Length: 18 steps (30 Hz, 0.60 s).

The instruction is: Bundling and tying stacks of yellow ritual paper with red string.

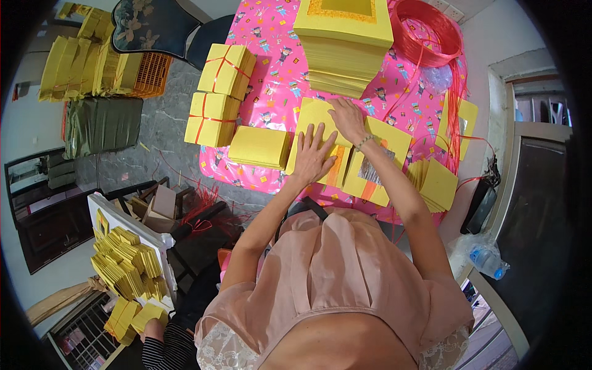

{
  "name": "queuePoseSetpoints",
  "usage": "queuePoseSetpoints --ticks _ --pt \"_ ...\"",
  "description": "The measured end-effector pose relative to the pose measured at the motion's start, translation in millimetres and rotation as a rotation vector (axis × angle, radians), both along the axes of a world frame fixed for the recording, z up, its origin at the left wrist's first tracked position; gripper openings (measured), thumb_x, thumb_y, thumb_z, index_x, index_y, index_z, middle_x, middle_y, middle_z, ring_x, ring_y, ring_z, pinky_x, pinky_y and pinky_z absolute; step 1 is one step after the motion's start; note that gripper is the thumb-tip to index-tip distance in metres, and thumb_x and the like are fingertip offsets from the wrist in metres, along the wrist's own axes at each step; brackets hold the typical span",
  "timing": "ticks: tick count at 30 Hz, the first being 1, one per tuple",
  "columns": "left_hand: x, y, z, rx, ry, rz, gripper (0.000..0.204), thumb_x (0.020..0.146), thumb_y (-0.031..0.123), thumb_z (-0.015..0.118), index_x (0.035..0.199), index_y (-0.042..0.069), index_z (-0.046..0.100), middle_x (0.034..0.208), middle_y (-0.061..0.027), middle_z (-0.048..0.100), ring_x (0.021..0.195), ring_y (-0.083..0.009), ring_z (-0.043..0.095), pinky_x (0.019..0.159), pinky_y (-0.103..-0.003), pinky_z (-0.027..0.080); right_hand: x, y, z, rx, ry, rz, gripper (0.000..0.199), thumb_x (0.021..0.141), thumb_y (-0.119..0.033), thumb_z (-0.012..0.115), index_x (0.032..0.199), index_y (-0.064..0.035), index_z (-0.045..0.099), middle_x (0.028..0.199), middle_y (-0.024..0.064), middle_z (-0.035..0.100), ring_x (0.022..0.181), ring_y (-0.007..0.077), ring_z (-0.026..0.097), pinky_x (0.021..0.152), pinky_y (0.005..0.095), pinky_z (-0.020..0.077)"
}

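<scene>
Hands (pixel 313 155) (pixel 347 118) flat on yellow sheets (pixel 317 114) | tall stack (pixel 343 46) behind | red string (pixel 425 34) right

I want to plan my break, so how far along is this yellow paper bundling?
Done: two bundles tied with red string sit at the table's left edge. In hand: the left hand and right hand press flat on loose yellow sheets. Left: a tall untied stack behind and a small pile beside.

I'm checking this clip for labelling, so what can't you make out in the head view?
- Sheet under the left hand: its middle is covered by the palm.
- Right hand: whether its fingertips pinch the yellow sheet is too small to tell.
- Tall yellow paper stack: its top is cut off by the upper edge.
</scene>
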State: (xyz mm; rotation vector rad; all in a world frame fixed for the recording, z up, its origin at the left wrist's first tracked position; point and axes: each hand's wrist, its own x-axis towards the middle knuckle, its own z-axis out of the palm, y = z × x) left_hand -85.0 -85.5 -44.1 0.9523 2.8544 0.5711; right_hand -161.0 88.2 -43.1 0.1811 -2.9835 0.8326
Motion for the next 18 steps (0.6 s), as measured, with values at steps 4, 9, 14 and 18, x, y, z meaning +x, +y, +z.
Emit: queuePoseSetpoints --ticks 4,9,14,18 --pt "0 2 1 0.028 -0.021 0.013 0.069 0.088 0.044 0.057 0.149 0.023 0.033 0.152 -0.0220 0.025 0.141 -0.0457 0.019 0.112 -0.060 0.015 0 0 -2 -0.012 0.033 -0.002 0.030 0.085 -0.018 0.061 0.114 -0.0068 0.060 0.108 0.0121 0.063 0.105 0.0307 0.057 0.091 0.0448 0.0451" --pt "-2 2 2 -0.012 -0.033 0.015 0.069 0.088 0.046 0.056 0.149 0.021 0.034 0.150 -0.0232 0.028 0.141 -0.0449 0.020 0.112 -0.060 0.014 -1 -2 -3 0.006 0.005 -0.006 0.032 0.084 -0.017 0.063 0.114 -0.0064 0.060 0.108 0.0116 0.063 0.104 0.0304 0.058 0.091 0.0441 0.0455" --pt "-1 -5 -1 0.094 -0.051 -0.012 0.072 0.087 0.049 0.055 0.146 0.013 0.036 0.151 -0.0234 0.027 0.140 -0.0435 0.021 0.113 -0.058 0.015 -1 -2 -5 0.006 0.024 -0.001 0.032 0.085 -0.017 0.063 0.115 -0.0066 0.060 0.108 0.0114 0.063 0.104 0.0303 0.058 0.091 0.0444 0.0457" --pt "-3 -10 -1 0.053 -0.041 -0.054 0.069 0.088 0.049 0.055 0.144 0.012 0.040 0.151 -0.0253 0.026 0.141 -0.0435 0.021 0.114 -0.056 0.017 0 -2 -5 0.011 0.040 -0.002 0.032 0.085 -0.017 0.062 0.116 -0.0069 0.059 0.109 0.0116 0.063 0.105 0.0300 0.058 0.090 0.0439 0.0459"
